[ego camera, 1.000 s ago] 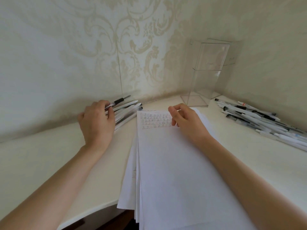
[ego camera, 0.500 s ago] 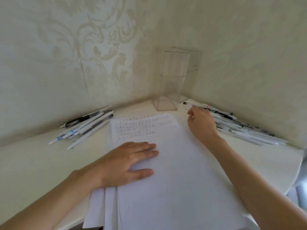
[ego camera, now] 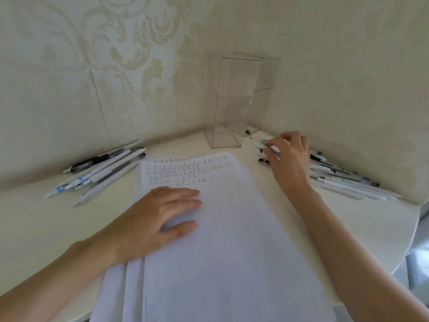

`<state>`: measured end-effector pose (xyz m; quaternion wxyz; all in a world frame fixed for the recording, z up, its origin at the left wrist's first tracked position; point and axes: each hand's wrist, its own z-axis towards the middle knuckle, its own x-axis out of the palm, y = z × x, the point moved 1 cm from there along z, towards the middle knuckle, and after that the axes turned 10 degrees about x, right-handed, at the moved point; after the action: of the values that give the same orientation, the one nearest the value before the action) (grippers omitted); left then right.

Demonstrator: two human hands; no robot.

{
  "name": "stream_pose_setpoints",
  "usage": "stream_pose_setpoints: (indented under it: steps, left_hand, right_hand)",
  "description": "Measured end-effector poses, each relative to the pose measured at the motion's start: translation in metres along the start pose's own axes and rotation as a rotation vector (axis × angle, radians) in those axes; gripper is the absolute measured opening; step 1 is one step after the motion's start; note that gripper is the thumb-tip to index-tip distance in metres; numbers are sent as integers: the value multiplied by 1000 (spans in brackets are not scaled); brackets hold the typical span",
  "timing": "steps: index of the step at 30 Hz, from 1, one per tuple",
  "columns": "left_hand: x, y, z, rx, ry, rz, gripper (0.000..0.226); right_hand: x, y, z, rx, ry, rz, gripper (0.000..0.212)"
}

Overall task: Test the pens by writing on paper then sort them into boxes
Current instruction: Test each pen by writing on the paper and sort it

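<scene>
Pinching one slim pen [ego camera: 270, 147], right hand [ego camera: 290, 159] overlies mostly white pens [ego camera: 343, 183].

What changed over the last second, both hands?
The left hand left the left pen pile and now presses flat on the paper. The right hand moved off the paper to the right pen pile and pinches a pen. The clear box and paper stayed put.
</scene>
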<state>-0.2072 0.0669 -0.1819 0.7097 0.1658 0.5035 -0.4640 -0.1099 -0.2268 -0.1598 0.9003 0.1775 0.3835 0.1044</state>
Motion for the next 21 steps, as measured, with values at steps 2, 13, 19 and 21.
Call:
stream_pose_setpoints:
  steps: [2, 13, 19, 21]
  left_hand:
    - [-4, 4, 2, -32, -159, 70, 49]
    - [-10, 5, 1, -235, -284, 65, 53]
    - [-8, 4, 2, -198, -210, 22, 32]
    - [-6, 1, 2, -213, -164, -23, 25]
  right_hand:
    - [-5, 23, -6, -225, 28, 129, 18]
    - [-19, 96, -58, 101, 898, 1065, 14]
    - [-14, 98, -67, 121, 1073, 1073, 11]
    - [-13, 98, -68, 116, 1095, 1060, 11]
